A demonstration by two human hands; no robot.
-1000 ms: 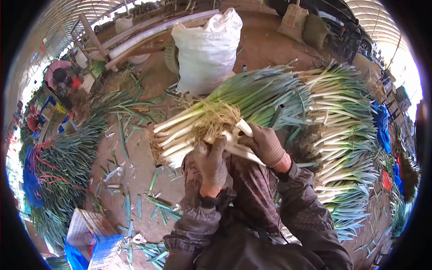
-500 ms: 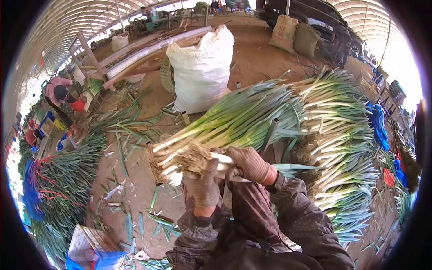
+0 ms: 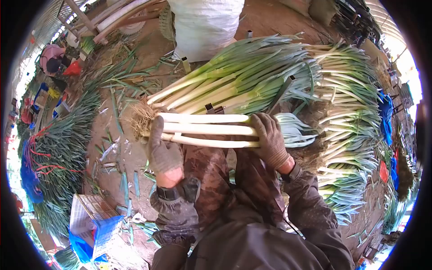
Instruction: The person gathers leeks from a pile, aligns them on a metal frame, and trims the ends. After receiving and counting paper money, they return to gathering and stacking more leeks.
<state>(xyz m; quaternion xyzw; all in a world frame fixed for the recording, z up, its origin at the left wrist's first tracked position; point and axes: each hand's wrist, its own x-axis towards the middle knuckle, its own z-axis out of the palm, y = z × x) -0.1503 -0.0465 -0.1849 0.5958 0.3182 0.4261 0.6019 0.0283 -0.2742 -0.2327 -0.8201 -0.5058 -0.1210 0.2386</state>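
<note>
Three long white leek stalks (image 3: 211, 130) lie side by side across my lap, held level between both gloved hands. My left hand (image 3: 164, 150) grips them at the root end. Around their upper part, where the green leaves begin, my right hand (image 3: 270, 137) is closed. Just beyond them rests a pile of leeks (image 3: 234, 83), roots to the left and green leaves to the right. A dark metal post end (image 3: 215, 109) shows between that pile and the held stalks.
A row of stacked leeks (image 3: 348, 121) runs down the right. A large white sack (image 3: 204, 29) stands ahead. Green bundles with red ties (image 3: 63, 166) lie left, near a plastic crate (image 3: 92, 216). A person (image 3: 53, 60) crouches at the far left.
My hands have moved apart, the left one to the left and the right one slightly right. The stalks now lie level and parallel between them. The view has tilted downward.
</note>
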